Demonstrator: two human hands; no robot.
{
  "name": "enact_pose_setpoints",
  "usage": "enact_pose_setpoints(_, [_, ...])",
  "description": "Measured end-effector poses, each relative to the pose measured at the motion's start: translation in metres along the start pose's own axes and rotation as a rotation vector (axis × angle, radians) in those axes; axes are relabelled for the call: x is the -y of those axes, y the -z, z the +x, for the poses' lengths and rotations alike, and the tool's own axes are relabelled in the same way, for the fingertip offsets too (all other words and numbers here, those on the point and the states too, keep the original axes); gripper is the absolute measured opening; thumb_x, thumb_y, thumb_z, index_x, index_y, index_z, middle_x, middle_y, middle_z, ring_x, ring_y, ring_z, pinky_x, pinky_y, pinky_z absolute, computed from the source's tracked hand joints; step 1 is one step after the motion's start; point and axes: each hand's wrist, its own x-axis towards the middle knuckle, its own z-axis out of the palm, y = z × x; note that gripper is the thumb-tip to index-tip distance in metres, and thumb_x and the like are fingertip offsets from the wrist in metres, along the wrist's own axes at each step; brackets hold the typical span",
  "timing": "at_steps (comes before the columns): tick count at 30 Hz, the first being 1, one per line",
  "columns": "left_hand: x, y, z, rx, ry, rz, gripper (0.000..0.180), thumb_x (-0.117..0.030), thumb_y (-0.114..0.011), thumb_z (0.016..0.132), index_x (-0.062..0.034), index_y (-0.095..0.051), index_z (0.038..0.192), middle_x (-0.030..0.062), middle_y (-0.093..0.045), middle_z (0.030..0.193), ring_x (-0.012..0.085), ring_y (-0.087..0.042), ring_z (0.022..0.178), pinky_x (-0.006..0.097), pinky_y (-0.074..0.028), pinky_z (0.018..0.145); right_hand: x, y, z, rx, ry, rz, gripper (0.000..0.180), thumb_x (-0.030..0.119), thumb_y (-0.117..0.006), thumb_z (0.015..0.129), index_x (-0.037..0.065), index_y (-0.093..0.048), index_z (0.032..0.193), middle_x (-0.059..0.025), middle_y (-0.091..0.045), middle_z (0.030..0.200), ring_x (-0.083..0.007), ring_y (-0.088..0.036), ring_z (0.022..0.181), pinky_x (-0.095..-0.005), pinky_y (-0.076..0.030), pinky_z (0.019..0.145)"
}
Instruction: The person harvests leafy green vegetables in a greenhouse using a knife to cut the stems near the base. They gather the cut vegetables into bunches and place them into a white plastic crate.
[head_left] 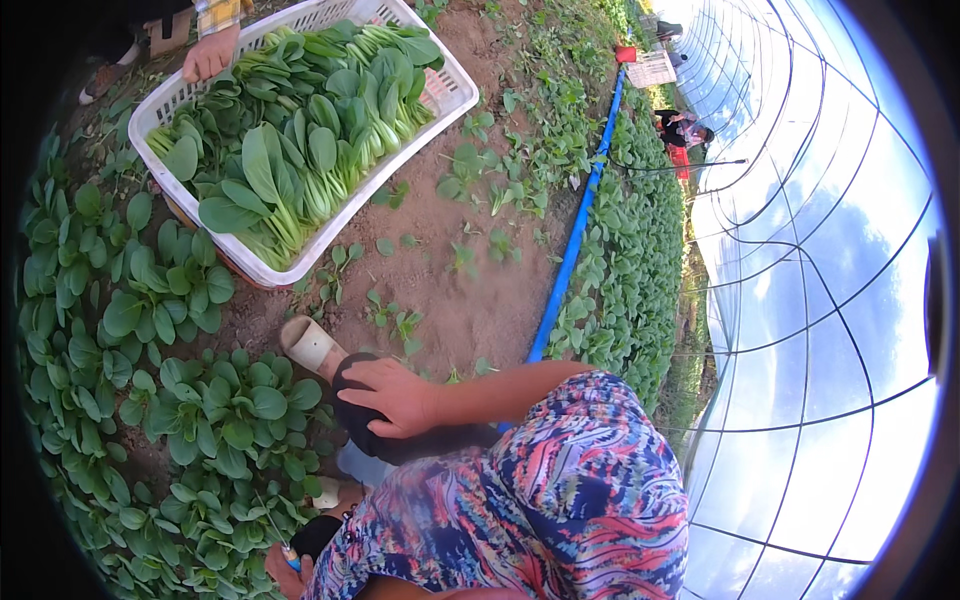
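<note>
My right hand (388, 398) rests on my dark-trousered knee, its fingers spread and nothing in it. Low in the view, my left hand (290, 575) is closed around a blue-handled tool (290, 556). The tool's thin metal end reaches in among leafy green plants (215, 420); its exact kind is hard to make out. Beyond my foot stands a white plastic crate (345, 218), heaped with cut leafy greens (300, 130) with pale stalks. Another person's hand (210, 55) grips the crate's far left rim.
Rows of growing greens (90, 300) fill the left side. Bare soil (470, 300) with scattered small plants lies right of the crate. A blue hose (575, 230) runs lengthwise beside another planted bed. Farther off, another person (683, 128) is near a red crate (680, 162), under a hooped plastic cover.
</note>
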Motion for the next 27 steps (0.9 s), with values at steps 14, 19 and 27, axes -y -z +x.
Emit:
enact_pose_setpoints(14, [0.013, -0.047, 0.078, 0.082, 0.148, -0.446, 0.029, -0.022, -0.06, 0.08, -0.0016, -0.048, 0.097, 0.0058, -0.051, 0.078, 0.0175, -0.047, 0.068, 0.029, -0.039, 0.062, -0.045, -0.028, 0.036, -0.108, 0.31, 0.253, 0.036, 0.019, -0.06, 0.066, 0.004, -0.056, 0.099, -0.0127, -0.052, 0.105, -0.0327, -0.05, 0.096, -0.0418, -0.04, 0.084])
enact_pose_setpoints(19, [0.013, -0.043, 0.086, 0.024, 0.166, -0.649, 0.027, -0.021, -0.06, 0.081, -0.0028, -0.048, 0.096, 0.0027, -0.05, 0.076, 0.0128, -0.046, 0.065, 0.025, -0.039, 0.059, -0.046, -0.033, 0.023, -0.177, 0.312, 0.176, 0.033, 0.021, -0.059, 0.067, 0.006, -0.056, 0.096, -0.0105, -0.053, 0.101, -0.0305, -0.05, 0.094, -0.0407, -0.04, 0.081])
enact_pose_setpoints(27, [-0.05, -0.039, 0.132, -0.089, 0.17, -0.462, 0.024, -0.015, -0.061, 0.08, -0.0009, -0.046, 0.092, 0.0054, -0.051, 0.071, 0.0148, -0.049, 0.063, 0.028, -0.042, 0.061, -0.032, -0.031, 0.003, -0.233, 0.274, 0.114, 0.03, 0.023, -0.059, 0.067, 0.007, -0.057, 0.093, -0.0091, -0.055, 0.098, -0.0301, -0.052, 0.093, -0.0407, -0.042, 0.078])
